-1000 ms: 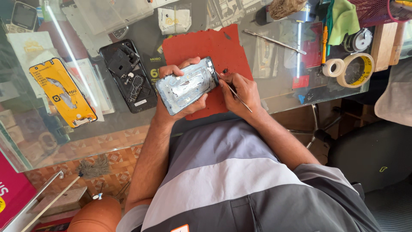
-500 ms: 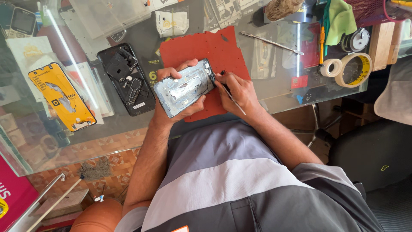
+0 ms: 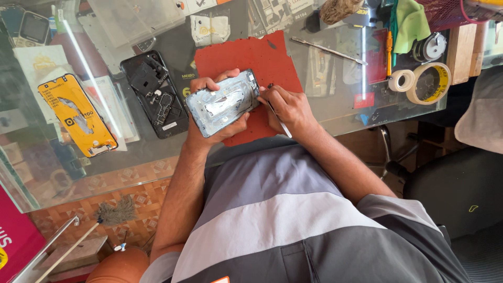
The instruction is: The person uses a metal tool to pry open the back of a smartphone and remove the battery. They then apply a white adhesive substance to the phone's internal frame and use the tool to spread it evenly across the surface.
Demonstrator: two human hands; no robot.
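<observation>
Closest to you, your left hand point(image 3: 212, 123) cups a silvery phone frame point(image 3: 222, 102) from underneath, fingers curled round its far edge and thumb along the near side, so it sits tilted just above the red mat point(image 3: 246, 55). Your right hand point(image 3: 285, 107) is right beside the frame's right end, fingertips pinched together on a thin pointed tool point(image 3: 277, 118) whose tip meets that edge. Both hands hover over the mat on the glass table point(image 3: 340, 112). Just left of the mat lies an opened black phone body point(image 3: 154, 94), and further left a yellow-wrapped screen point(image 3: 78, 112). Further back on the right you've got two tape rolls point(image 3: 422, 81), metal tweezers point(image 3: 327, 50) and a green cloth point(image 3: 411, 21).
</observation>
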